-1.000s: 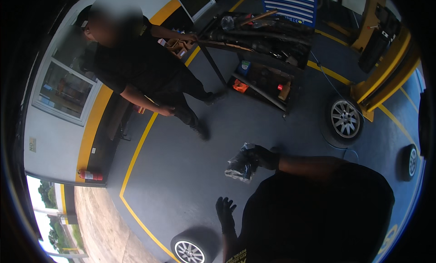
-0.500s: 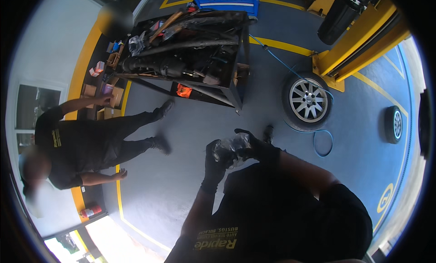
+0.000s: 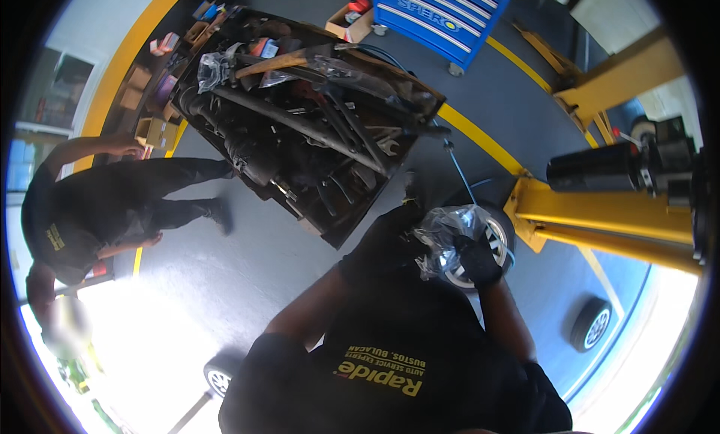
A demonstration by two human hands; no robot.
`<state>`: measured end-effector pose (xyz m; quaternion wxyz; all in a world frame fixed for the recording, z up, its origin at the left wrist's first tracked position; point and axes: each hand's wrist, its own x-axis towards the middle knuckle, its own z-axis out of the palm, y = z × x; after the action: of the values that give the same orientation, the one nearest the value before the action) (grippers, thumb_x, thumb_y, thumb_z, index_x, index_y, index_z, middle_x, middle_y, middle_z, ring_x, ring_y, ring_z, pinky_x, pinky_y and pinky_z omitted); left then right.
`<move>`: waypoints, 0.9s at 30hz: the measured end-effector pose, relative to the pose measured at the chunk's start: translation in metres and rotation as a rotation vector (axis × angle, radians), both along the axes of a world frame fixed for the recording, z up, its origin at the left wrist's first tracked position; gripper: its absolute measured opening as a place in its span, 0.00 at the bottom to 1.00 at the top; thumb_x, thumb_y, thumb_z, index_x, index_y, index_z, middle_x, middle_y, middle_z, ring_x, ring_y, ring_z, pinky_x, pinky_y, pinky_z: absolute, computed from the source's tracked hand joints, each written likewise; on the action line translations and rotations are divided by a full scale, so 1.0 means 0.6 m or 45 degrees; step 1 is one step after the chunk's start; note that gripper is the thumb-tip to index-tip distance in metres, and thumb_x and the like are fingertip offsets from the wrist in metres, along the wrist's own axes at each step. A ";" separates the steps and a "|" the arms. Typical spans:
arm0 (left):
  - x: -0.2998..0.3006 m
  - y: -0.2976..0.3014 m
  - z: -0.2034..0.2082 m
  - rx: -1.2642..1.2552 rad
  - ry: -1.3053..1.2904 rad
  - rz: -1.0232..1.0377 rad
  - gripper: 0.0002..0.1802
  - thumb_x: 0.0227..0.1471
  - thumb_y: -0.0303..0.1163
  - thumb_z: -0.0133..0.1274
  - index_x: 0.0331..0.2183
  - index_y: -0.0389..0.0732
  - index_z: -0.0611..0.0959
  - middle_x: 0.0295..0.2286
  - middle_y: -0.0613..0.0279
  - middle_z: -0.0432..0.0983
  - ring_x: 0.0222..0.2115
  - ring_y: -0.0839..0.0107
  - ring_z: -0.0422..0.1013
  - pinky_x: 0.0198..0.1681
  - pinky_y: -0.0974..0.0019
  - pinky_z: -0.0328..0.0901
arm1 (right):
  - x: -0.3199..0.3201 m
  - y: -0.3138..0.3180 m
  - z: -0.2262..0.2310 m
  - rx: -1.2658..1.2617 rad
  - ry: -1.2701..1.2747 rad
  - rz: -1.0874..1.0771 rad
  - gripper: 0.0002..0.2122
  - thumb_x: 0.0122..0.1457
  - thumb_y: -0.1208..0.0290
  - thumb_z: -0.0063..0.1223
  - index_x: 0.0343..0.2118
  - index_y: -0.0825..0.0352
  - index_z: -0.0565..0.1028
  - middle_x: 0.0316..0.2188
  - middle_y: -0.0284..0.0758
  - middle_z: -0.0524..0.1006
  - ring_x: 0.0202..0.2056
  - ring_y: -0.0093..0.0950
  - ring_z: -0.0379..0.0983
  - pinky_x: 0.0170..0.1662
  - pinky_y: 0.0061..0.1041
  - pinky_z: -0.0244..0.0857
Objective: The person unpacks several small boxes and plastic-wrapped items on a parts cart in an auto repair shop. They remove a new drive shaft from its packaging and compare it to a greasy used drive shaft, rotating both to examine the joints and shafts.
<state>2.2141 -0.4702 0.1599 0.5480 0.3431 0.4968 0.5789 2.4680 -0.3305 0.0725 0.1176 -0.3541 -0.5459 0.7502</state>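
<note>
In front of my chest a crumpled clear plastic bag (image 3: 452, 225) is held between both hands, which wear black gloves. My right hand (image 3: 478, 261) is closed on the bag's right side. At its left edge, my left hand (image 3: 394, 235) also grips the plastic, though its fingers are dark and partly hidden. What the bag contains, if anything, I cannot make out. Just beyond my left hand lies the corner of a dark metal worktable (image 3: 336, 237), loaded with greasy tools and car parts. Among them are a wrench (image 3: 388, 145) and another clear plastic bag (image 3: 217, 69).
A wheel (image 3: 499, 235) lies on the floor behind the bag, with a blue hose (image 3: 460, 171) near it. The yellow lift post (image 3: 607, 209) stands to the right. A blue tool cabinet (image 3: 442, 18) is at the back. Another person (image 3: 112, 201) is at the left.
My view has turned, and the worktable now appears closer. The bag and both hands have shifted right in the picture. The plastic looks more spread out between my hands.
</note>
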 end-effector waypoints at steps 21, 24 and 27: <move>-0.361 0.453 -0.045 -0.129 1.143 0.573 0.25 0.58 0.39 0.67 0.53 0.37 0.83 0.49 0.45 0.81 0.48 0.50 0.80 0.53 0.55 0.74 | -0.365 0.755 0.113 -0.721 0.491 0.122 0.32 0.67 0.41 0.51 0.62 0.65 0.73 0.58 0.43 0.78 0.57 0.42 0.78 0.61 0.45 0.75; -0.383 0.480 -0.075 -0.283 1.271 0.667 0.22 0.58 0.37 0.66 0.51 0.36 0.84 0.46 0.46 0.81 0.47 0.49 0.80 0.52 0.53 0.74 | -0.476 0.827 0.087 -0.768 0.245 0.104 0.31 0.70 0.43 0.48 0.64 0.65 0.73 0.59 0.42 0.78 0.60 0.40 0.76 0.64 0.45 0.72; -0.401 0.535 -0.088 -0.522 1.386 0.838 0.21 0.57 0.35 0.66 0.49 0.36 0.83 0.44 0.47 0.80 0.47 0.48 0.78 0.50 0.50 0.74 | -0.622 0.917 0.025 -0.858 0.377 0.293 0.28 0.75 0.48 0.43 0.65 0.67 0.70 0.61 0.41 0.76 0.62 0.37 0.74 0.67 0.43 0.68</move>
<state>1.9733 -0.1493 0.1069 0.0681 0.3058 0.8812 0.3540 2.0948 0.2198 0.0874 -0.0130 -0.1970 -0.2820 0.9389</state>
